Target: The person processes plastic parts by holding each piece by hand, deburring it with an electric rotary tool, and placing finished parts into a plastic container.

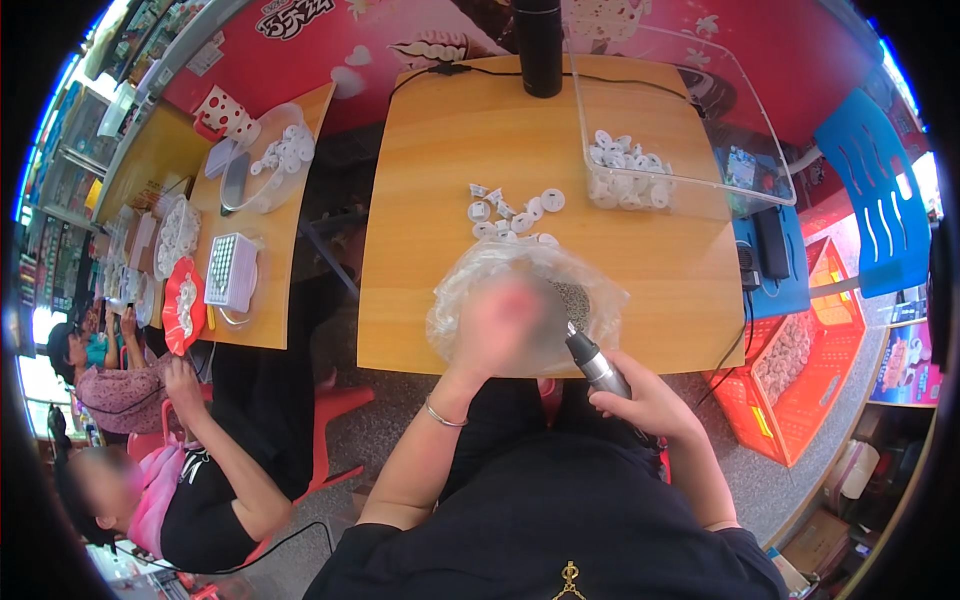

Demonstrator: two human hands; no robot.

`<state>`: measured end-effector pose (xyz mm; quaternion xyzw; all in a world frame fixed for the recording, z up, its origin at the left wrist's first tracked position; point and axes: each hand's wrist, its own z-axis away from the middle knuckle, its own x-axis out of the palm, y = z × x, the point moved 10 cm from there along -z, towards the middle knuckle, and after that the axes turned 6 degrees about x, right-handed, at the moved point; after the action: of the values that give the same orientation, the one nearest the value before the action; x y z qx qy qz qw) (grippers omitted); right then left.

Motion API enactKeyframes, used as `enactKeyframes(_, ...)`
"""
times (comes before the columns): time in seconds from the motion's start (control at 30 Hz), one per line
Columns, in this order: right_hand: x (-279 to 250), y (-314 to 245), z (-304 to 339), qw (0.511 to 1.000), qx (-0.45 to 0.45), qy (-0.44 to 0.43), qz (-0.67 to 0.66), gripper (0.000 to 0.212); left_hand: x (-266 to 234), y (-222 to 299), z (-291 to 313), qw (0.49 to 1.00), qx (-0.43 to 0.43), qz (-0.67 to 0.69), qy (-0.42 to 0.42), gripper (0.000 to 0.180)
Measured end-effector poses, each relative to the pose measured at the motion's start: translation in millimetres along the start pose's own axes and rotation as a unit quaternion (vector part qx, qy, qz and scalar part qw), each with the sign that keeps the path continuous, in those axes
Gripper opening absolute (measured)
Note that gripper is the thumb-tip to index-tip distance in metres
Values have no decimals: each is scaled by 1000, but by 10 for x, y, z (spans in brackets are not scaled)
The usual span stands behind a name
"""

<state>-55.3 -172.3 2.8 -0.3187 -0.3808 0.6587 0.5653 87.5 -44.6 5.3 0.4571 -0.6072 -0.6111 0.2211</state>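
One right hand [650,402] wraps a silver-black power tool [599,369] at the near-right edge of the plastic bag [452,304]; it looks stiff, fairly heavy, best held mid-barrel. Over the bag, the left hand [500,318] is blurred, grip unclear.

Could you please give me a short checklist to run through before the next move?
1. Tool in the right hand: ok, gripped, tip pointing toward the bag.
2. Tool running or stopped: cannot tell.
3. Left hand holding a part: cannot tell, blurred over the bag.
4. Grey pieces exposed: ok, visible in the bag.
5. White parts loose on the table: ok, just beyond the bag.
6. Bag well back from the table's near edge: not ok, close to it.
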Motion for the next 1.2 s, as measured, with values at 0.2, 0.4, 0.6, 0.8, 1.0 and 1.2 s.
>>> enactKeyframes(0.2,59,-241,50,997,-75,-25,24,57,239,-322,115,883,-194,423,61,14)
enactKeyframes(0.4,26,-146,32,999,-47,-2,21,61,468,-368,223,780,-257,568,59,14)
enactKeyframes(0.6,47,-138,40,1000,-23,-17,5,61,476,-347,224,778,-256,570,56,14)
enactKeyframes(0.8,42,-117,38,1000,-20,-11,16,61,445,-352,206,804,-234,543,65,14)
enactKeyframes(1.0,28,-84,31,1000,-13,-1,26,61,266,-235,141,902,-161,391,87,14)
enactKeyframes(1.2,45,-142,19,999,-25,-4,21,62,323,-305,155,867,-187,454,83,15)
